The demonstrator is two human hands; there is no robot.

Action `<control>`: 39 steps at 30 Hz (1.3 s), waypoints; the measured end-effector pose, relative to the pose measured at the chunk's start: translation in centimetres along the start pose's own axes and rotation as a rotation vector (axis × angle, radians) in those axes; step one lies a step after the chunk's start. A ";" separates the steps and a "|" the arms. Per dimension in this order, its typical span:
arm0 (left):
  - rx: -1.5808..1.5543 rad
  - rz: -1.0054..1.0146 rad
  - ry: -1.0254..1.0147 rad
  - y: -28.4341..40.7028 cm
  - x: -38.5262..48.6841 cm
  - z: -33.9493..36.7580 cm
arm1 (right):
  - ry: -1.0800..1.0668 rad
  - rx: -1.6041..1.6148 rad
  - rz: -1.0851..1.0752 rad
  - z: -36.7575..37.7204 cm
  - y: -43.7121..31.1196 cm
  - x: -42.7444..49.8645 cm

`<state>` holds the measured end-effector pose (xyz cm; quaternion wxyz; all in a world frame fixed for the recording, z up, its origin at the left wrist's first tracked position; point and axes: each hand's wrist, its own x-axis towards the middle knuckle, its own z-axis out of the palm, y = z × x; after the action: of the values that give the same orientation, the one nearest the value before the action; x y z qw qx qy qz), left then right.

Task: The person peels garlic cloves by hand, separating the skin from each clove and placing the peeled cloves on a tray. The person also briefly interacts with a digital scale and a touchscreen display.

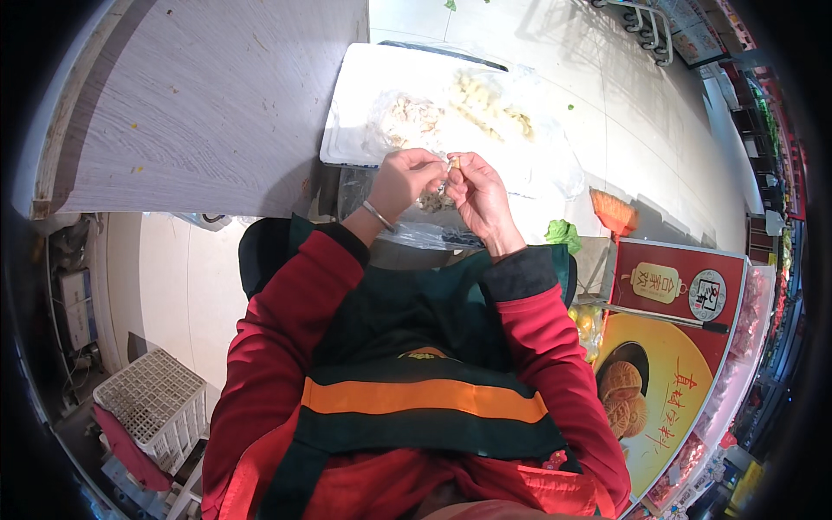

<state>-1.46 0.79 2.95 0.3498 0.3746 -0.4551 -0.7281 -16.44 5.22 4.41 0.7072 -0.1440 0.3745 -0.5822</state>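
Observation:
Between my fingertips is a small pale piece (454,163), likely a garlic clove. My right hand (480,198) pinches it, and my left hand (404,185) meets it from the other side with thumb and forefinger. Just beyond my hands, a clear plastic bag holds a heap of pale pinkish pieces (411,121). To its right, yellowish pieces (482,104) lie in another clear bag. Both rest on a white board or lid (356,81), overexposed in bright light. Under my wrists is a clear bag (422,235) with dark and whitish scraps (434,201), partly hidden by my hands.
A grey wood-grain panel (221,104) rises at the left. An orange broom (614,211) and a green leaf (563,235) are at right, near a red and yellow printed display box (679,273). A white plastic crate (153,403) stands at lower left.

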 end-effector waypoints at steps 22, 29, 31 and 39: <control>-0.704 -0.388 -0.085 -1.0 0.0 -0.7 | -0.012 -0.135 -0.123 -0.3 1.8 0.3; -0.618 -0.348 -0.046 -0.6 0.2 -0.5 | -0.036 -0.182 -0.150 -0.5 2.1 0.7; -0.574 -0.319 -0.049 -0.4 0.5 -0.7 | -0.025 -0.327 -0.217 -0.5 2.0 1.0; -0.472 -0.280 -0.095 0.4 0.1 -0.7 | -0.011 -0.356 -0.148 -1.2 1.5 1.4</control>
<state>-0.84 0.31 3.04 0.3017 0.3074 -0.2324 -0.8720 -16.11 4.65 2.15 0.6279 -0.2971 0.4563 -0.5561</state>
